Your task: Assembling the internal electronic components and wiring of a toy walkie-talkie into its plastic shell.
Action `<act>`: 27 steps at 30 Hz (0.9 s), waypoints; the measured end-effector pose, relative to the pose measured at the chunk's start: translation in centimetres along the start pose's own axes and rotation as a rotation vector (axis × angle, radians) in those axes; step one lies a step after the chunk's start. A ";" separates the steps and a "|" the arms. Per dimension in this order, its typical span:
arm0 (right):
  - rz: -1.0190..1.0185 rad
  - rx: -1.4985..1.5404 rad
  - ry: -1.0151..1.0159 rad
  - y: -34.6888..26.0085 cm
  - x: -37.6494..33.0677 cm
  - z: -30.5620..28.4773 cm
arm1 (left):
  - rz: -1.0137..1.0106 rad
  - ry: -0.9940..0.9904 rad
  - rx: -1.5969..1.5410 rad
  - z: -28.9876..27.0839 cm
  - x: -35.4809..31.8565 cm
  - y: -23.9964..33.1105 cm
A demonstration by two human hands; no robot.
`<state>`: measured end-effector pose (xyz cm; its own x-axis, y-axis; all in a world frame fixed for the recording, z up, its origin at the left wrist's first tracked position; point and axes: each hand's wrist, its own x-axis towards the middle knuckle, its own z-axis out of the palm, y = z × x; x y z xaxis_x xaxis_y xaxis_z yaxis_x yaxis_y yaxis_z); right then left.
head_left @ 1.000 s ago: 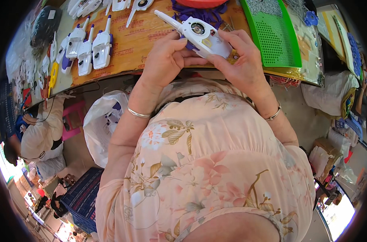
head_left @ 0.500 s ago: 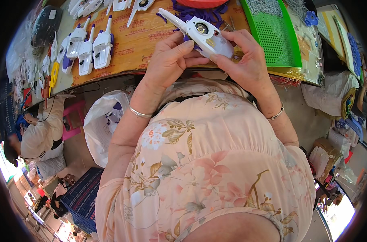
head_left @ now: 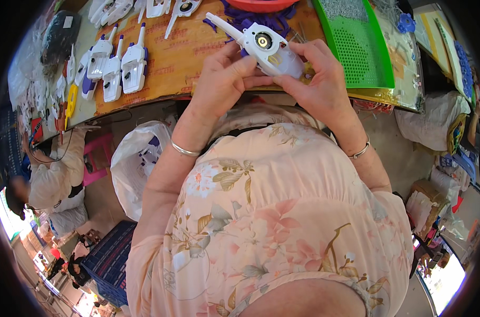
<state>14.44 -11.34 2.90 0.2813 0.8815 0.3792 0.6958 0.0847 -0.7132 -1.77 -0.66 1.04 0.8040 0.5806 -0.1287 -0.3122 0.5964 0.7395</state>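
A white toy walkie-talkie shell (head_left: 270, 59) with a stubby antenna is held up over the table's near edge, its antenna pointing to the far left. A round dark speaker with a shiny centre sits in its open face, and the lower end looks translucent. My left hand (head_left: 225, 79) is closed on its left side, thumb along the edge, with a bit of purple showing beside the fingers. My right hand (head_left: 320, 76) grips the lower right end between thumb and fingers. Behind the shell lie purple plastic strips (head_left: 258, 20).
Several white and purple walkie-talkie shells (head_left: 133, 66) lie on the left of the table (head_left: 190, 58). A red bowl (head_left: 262, 4) is at the back, and a green tray (head_left: 381, 66) with small metal pieces stands right. A white sack (head_left: 125, 177) sits below left, near another person (head_left: 55, 177).
The shell has tilted slightly in my hands, so the speaker's centre now shows as a bright ring. My right thumb has shifted a little along the lower edge. Both hands keep their hold.
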 end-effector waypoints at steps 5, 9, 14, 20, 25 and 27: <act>-0.042 -0.020 0.027 -0.7 -0.5 0.2 | 0.083 0.080 0.158 0.8 -0.2 -0.2; -0.143 -0.051 0.060 -0.6 -0.7 0.5 | 0.107 0.114 0.212 0.9 -0.5 -0.2; -0.151 -0.046 0.067 -0.8 -0.8 0.6 | 0.121 0.134 0.249 1.0 -0.6 -0.3; -0.147 -0.040 0.073 -0.9 -0.8 0.8 | 0.129 0.149 0.227 1.0 -0.6 -0.4; -0.122 -0.017 0.062 -0.8 -0.8 0.9 | 0.136 0.164 0.252 1.0 -0.6 -0.4; -0.097 -0.008 0.045 -0.8 -0.8 0.9 | 0.132 0.168 0.249 1.0 -0.6 -0.4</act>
<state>13.07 -11.67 2.60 0.2418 0.8474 0.4727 0.7262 0.1650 -0.6674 -1.65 -1.80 1.46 0.6637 0.7395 -0.1124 -0.2583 0.3675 0.8934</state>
